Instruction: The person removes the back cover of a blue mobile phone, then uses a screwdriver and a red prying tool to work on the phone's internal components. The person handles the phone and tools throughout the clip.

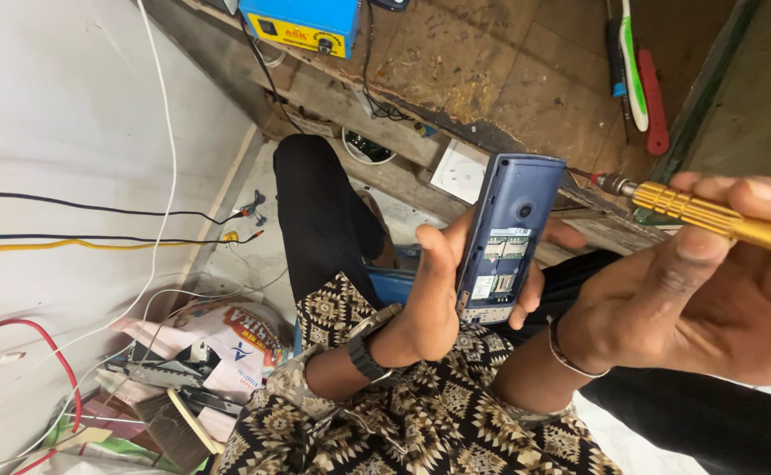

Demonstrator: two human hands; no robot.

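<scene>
Worn wooden surface (pixel 509 70) fills the top of the view, above a person's lap in patterned fabric. Nearest, the left hand (pixel 434 295), with a watch (pixel 370 343) on its wrist, wraps around a blue phone (pixel 509 237) held upright with its back cover off, its card slots showing. Just to the right, the right hand (pixel 693 290), a bracelet at its wrist, grips a gold screwdriver (pixel 711 215) whose tip points toward the phone's upper right edge, close beside it. Lower left, a printed bag and a brush (pixel 174 427) lie on the floor among loose wires. Farther off, a blue and yellow box (pixel 302 22) sits on the surface, with a green and white toothbrush (pixel 634 70) and a red tool (pixel 654 101) to the right.
</scene>
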